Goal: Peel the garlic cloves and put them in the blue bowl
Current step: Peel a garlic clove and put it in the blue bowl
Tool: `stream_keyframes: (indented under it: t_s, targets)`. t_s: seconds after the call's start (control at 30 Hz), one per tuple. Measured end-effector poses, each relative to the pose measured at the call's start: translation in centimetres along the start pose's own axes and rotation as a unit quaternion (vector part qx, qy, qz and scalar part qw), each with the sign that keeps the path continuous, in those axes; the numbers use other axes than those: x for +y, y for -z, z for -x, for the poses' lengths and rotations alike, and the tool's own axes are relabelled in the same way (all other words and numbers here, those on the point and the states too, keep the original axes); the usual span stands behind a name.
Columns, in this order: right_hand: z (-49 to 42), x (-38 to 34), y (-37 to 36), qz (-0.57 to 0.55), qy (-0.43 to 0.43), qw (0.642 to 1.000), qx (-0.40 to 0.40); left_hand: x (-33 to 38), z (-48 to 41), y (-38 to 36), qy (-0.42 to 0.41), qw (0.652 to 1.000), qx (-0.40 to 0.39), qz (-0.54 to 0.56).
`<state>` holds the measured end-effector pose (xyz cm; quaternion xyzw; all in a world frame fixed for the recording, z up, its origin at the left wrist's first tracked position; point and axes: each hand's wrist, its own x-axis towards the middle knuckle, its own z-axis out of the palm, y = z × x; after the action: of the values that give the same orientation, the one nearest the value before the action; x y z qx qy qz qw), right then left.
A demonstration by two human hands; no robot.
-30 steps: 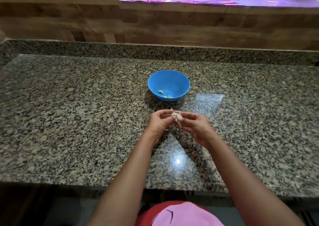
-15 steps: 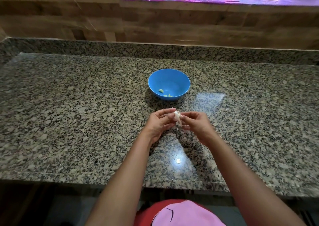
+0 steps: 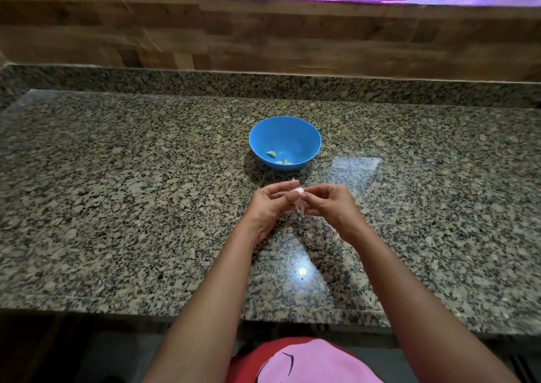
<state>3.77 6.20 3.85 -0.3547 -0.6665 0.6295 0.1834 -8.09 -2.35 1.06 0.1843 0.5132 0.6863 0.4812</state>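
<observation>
A blue bowl (image 3: 285, 131) stands on the granite counter, with a few peeled garlic cloves (image 3: 271, 154) at its bottom. Just in front of it, above the counter, both my hands meet around one white garlic piece (image 3: 299, 191) with papery skin hanging below it. My left hand (image 3: 270, 204) pinches it from the left with curled fingers. From the right, my right hand (image 3: 330, 204) pinches the same piece with thumb and fingertips. Most of the garlic is hidden between the fingers.
The granite counter (image 3: 131, 207) stretches wide to both sides, with a raised granite lip and a wooden wall (image 3: 117, 31) behind. Its front edge runs just under my forearms. A bright light reflection (image 3: 301, 271) shines on the stone near me.
Both hands stay together in front of the bowl, with small finger shifts on the garlic. A strip of skin now hangs lower beneath the fingertips.
</observation>
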Motion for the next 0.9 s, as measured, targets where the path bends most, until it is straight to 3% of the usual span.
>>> stream_keyframes:
  t_s: [0.3,0.6,0.7,0.8,0.9]
  targets:
    - [-0.3,-0.2,0.3,0.051,0.016,0.998,-0.014,0.0,-0.4,0.3,-0.015,0.998,0.014,-0.063]
    - [-0.3,1.0,-0.3,0.236,0.076,0.968,0.041,-0.1,-0.1,-0.1,-0.012,0.996,-0.003,-0.09]
    - [-0.4,1.2,0.0,0.17,0.047,0.983,0.053,0.2,-0.3,-0.4,-0.016,0.994,-0.003,-0.11]
    - [-0.5,0.5,0.5,0.013,-0.009,1.0,0.005,0.4,-0.7,-0.3,-0.01,0.994,0.009,-0.105]
    - [-0.3,0.1,0.7,-0.049,-0.026,0.998,-0.036,0.2,-0.7,-0.1,0.003,0.995,0.012,-0.095]
